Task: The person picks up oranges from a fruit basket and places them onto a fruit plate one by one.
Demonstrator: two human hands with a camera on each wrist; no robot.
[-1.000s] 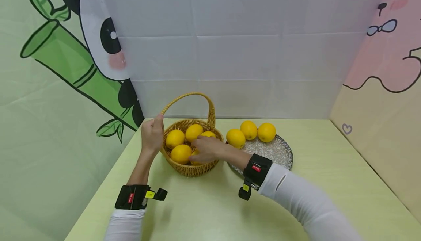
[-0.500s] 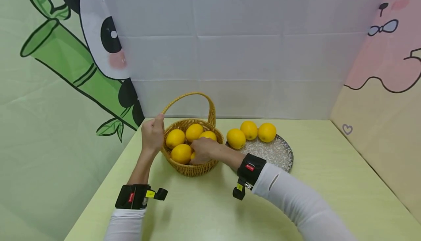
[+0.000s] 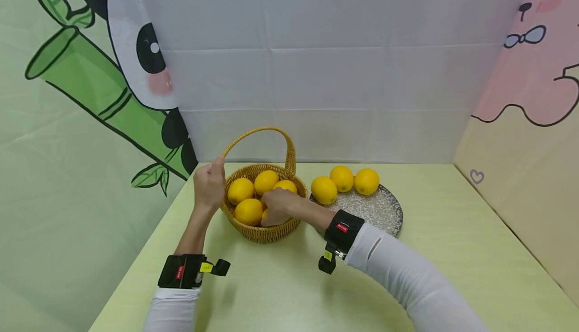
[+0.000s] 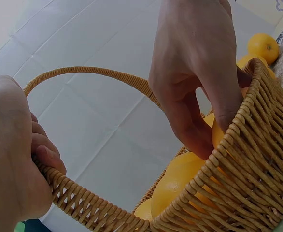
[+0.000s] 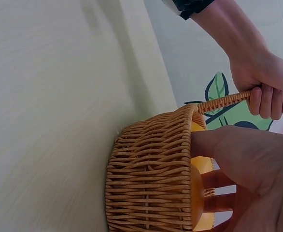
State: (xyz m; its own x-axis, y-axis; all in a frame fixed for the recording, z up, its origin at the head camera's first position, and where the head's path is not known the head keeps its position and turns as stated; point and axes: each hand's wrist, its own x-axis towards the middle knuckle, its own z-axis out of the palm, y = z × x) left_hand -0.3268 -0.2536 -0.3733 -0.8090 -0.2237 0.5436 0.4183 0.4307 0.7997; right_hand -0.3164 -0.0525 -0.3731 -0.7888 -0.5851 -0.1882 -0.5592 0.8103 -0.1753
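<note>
My left hand (image 3: 210,186) grips the arched handle (image 3: 271,130) of a wicker basket (image 3: 264,235), which stands on the table at its far side. Inside the basket lie several oranges (image 3: 248,212). My right hand (image 3: 280,206) reaches over the near right rim, its thumb and fingers around an orange (image 4: 218,134) in the basket. That orange is mostly covered by the hand in the head view. In the right wrist view, the thumb dips behind the woven rim and the fingers (image 5: 218,203) lie against the fruit.
Right of the basket sits a round speckled grey plate (image 3: 375,211), partly behind my right forearm. Three oranges (image 3: 342,179) rest along its far left edge. A pale hanging sheet (image 3: 325,85) closes off the table's back, with printed cloth (image 3: 520,181) on both sides.
My right hand has moved slightly left and lower into the basket, and its fingers have curled around an orange. The left hand stays on the handle, and the basket stands still.
</note>
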